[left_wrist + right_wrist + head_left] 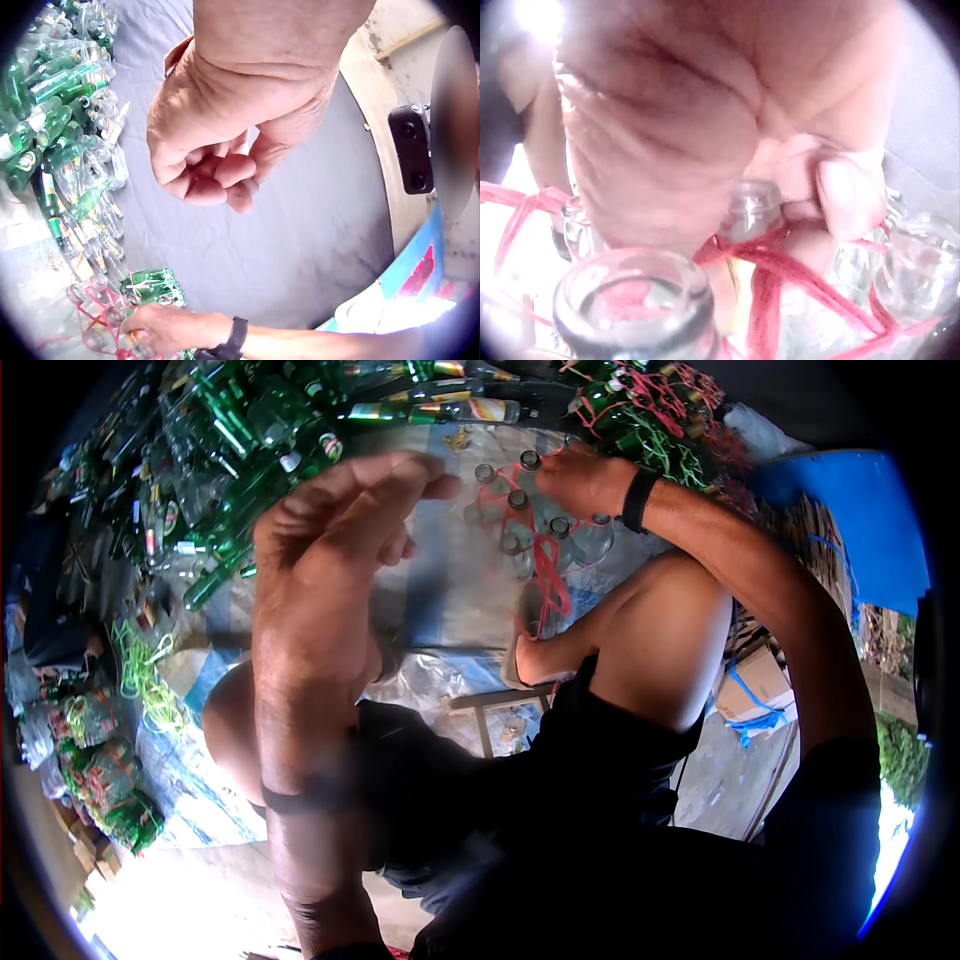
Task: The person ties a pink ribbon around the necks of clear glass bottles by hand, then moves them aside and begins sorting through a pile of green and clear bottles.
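My right hand [583,480] is at a cluster of clear glass bottles [517,500] tied together with red plastic strapping [548,575]. In the right wrist view its fingers curl round one bottle's neck [751,206], with the red strapping [802,277] crossing just below. Another bottle mouth [634,300] stands close in front. My left hand [335,525] is raised in the air to the left of the cluster, apart from it. The left wrist view shows this hand [214,142] with fingers bent in and fingertips bunched near the thumb, nothing visible between them.
Green and clear bottles [235,435] lie heaped at the far left. Bundles in red and green netting [660,420] stand behind the cluster. Green twine [145,675] lies at left. A cardboard box [755,685] with blue strapping is at right, beside my knee [660,630].
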`<state>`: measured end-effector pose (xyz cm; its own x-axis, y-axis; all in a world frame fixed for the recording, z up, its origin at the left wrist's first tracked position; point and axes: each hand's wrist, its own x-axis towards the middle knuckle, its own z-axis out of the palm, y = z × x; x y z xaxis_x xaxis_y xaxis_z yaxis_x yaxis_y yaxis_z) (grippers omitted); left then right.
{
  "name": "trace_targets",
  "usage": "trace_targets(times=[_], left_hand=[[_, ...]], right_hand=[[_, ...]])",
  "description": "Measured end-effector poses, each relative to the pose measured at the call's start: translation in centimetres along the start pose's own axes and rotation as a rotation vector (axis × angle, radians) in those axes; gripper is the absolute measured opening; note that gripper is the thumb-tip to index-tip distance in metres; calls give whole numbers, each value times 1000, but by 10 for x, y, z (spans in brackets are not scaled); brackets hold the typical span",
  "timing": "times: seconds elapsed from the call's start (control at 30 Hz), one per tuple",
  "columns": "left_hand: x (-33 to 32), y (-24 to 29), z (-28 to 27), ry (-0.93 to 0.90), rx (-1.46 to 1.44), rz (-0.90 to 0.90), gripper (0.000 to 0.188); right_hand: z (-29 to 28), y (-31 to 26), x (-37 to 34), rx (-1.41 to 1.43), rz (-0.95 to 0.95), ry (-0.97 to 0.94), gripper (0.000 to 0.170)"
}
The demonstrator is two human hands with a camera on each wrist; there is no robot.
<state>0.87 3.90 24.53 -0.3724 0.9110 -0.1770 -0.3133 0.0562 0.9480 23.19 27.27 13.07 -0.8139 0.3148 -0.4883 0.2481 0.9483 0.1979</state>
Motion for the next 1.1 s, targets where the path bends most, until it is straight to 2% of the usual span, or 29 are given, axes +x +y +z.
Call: trace_targets(times=[0.03, 0.07, 0.1, 0.23, 0.3, 0.37, 0.4, 0.5, 0.57, 0.63, 0.67, 0.7, 0.77, 0.8, 0.9, 0.93, 1.03, 1.1], left_hand=[[1, 0, 3, -15, -1, 4, 17], [0, 0, 5, -6, 9, 1, 17], [0, -1, 6, 4, 19, -1, 18], [3, -2, 8, -31, 51, -23, 17], [2, 0, 11, -21, 76, -74, 19], [1, -5, 8, -152, 254, 140, 22], [4, -8, 5, -172, 255, 142, 22], [14, -20, -3, -54, 30, -118, 21], [17, -25, -4, -61, 36, -83, 20], [18, -21, 2, -6, 159, -124, 20], [19, -27, -3, -43, 321, -5, 22], [21, -29, -3, -51, 324, -3, 22], [25, -32, -2, -4, 173, -127, 23], [27, -33, -4, -15, 207, -151, 24], [26, -35, 0, -53, 288, -60, 26], [27, -38, 3, -4, 254, -75, 26], [32, -39, 4, -23, 336, -85, 27], [32, -42, 6, -33, 331, -83, 27]], right_hand=[[-9, 7, -8, 43, -2, -25, 28], [-18, 13, -16, 48, 53, -120, 19], [-13, 21, -21, 48, 67, -118, 19], [10, 52, -48, 76, 98, 31, 19], [6, 53, -59, 161, 206, -130, 32], [11, 51, -74, 197, 267, -133, 32], [14, 52, -82, 228, 307, -135, 32], [42, 56, -102, 283, 330, -98, 32], [60, 56, -107, 264, 385, -124, 31], [67, 53, -120, 360, 426, -208, 30], [85, 54, -130, 337, 382, -124, 27], [103, 55, -137, 341, 390, -122, 27], [134, 58, -152, 179, 300, 50, 11], [142, 59, -159, 182, 308, 52, 11], [165, 63, -181, 210, 360, -61, 10], [174, 63, -190, 192, 385, -52, 9], [195, 71, -208, 217, 474, -146, 8], [207, 75, -222, 211, 495, -132, 7]])
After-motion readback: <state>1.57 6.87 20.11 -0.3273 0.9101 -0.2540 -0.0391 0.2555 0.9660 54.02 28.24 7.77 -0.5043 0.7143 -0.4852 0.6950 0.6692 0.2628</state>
